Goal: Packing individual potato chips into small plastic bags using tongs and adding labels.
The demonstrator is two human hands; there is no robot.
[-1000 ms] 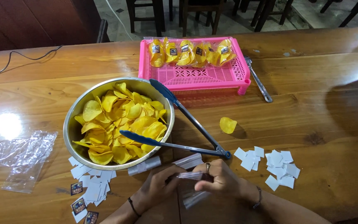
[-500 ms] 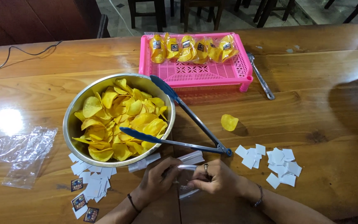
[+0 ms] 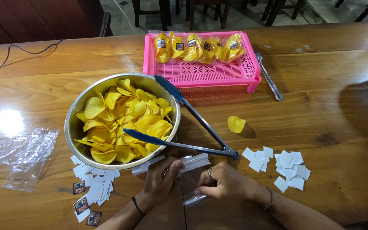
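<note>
Currently opening step: left hand point(image 3: 160, 181) and right hand point(image 3: 224, 184) both pinch the clear bag point(image 3: 192, 179), at 6 o'clock of the bowl point(image 3: 71, 127). Next likely needs tongs point(image 3: 192, 127), 12 o'clock.

Tongs point(image 3: 192, 123) and bowl point(image 3: 122, 119) block ahead.

Bright, even daylight fills the scene — a white glare spot sits on the glossy wooden table point(image 3: 9, 121) at left, a broad soft shadow darkens its right side. Focus looks sharp, though edges perhaps bow slightly — wide-lens distortion.
</note>
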